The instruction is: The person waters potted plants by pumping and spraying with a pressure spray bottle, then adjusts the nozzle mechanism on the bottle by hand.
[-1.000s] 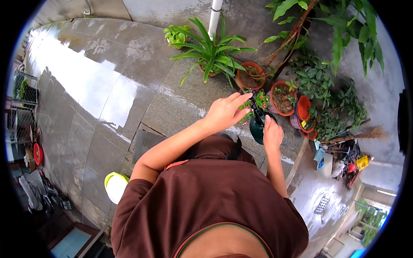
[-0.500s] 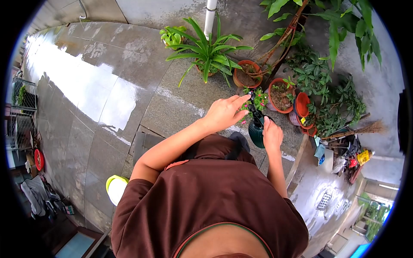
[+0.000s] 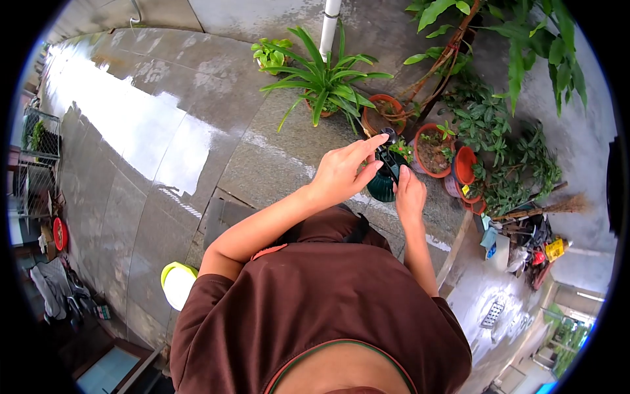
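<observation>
A dark green spray bottle (image 3: 380,187) with a black spray head is held out over the paving in front of me. My right hand (image 3: 411,192) is wrapped round its black handle, with the thumb on top. At the front end, my left hand (image 3: 344,164) has its fingertips on the black nozzle (image 3: 389,135), thumb lower down beside the head. The left hand's other fingers are partly hidden. Just beyond the bottle, a small plant with pink flowers (image 3: 400,152) shows in part.
Potted plants stand along the wall: a long-leaved one (image 3: 321,82), a terracotta pot (image 3: 384,115) and another pot with soil (image 3: 434,151). A straw broom (image 3: 561,203) lies right, near assorted clutter. A yellow-rimmed white container (image 3: 178,285) is at my left. The paving (image 3: 157,138) is wet.
The spray bottle has tilted and swung: its green body is now higher and further left, and the nozzle has risen slightly. My right hand has moved up a little with it.
</observation>
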Demonstrator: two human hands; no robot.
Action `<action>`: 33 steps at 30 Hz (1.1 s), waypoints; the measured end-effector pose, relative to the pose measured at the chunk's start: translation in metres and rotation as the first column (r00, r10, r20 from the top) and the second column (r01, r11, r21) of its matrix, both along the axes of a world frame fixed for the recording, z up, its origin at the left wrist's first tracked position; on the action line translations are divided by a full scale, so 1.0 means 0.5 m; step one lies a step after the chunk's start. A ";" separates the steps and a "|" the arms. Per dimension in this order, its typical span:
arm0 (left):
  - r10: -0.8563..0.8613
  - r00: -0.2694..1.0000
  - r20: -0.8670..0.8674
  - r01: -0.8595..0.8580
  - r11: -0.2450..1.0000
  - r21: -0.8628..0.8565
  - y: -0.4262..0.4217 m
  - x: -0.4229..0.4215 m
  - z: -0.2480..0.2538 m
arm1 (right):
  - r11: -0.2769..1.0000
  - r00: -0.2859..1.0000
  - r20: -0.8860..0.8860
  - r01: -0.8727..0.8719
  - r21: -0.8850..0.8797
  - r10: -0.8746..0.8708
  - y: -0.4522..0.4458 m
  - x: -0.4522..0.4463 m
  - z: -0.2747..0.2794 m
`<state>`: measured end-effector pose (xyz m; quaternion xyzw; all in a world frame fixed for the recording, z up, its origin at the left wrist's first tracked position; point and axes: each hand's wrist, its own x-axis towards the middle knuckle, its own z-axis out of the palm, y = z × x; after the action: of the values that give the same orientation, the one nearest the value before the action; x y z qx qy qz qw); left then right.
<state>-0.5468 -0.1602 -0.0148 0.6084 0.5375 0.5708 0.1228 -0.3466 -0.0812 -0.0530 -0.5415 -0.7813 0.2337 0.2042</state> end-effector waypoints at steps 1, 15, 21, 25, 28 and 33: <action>0.007 1.000 0.009 -0.007 1.000 0.008 -0.002 -0.001 0.001 | 1.000 1.000 -0.005 -0.012 -0.003 0.012 0.001 -0.006 0.002; 0.070 0.997 0.023 -0.071 0.997 0.017 -0.018 -0.021 -0.006 | 0.998 0.998 -0.029 -0.057 0.013 0.057 0.003 -0.037 -0.006; 0.070 0.997 0.013 -0.070 0.998 -0.008 -0.016 -0.022 -0.008 | 0.998 0.998 0.003 -0.064 0.022 0.064 0.004 -0.032 -0.005; 0.052 0.999 0.004 -0.052 0.997 -0.056 -0.017 -0.020 -0.001 | 0.995 0.996 0.063 -0.070 0.069 0.065 0.006 -0.018 -0.017; 0.043 0.999 0.018 -0.043 0.999 -0.005 -0.007 -0.016 -0.014 | 0.992 0.991 0.118 -0.071 0.105 0.059 0.009 -0.007 -0.033; 0.036 0.999 0.018 -0.036 0.999 0.022 -0.001 -0.014 -0.017 | 0.998 0.994 0.102 -0.040 0.055 0.034 0.005 -0.007 -0.024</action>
<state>-0.5538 -0.1609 -0.0233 0.5948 0.5410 0.5842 0.1106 -0.3499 -0.0789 -0.0650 -0.5319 -0.8070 0.1872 0.1753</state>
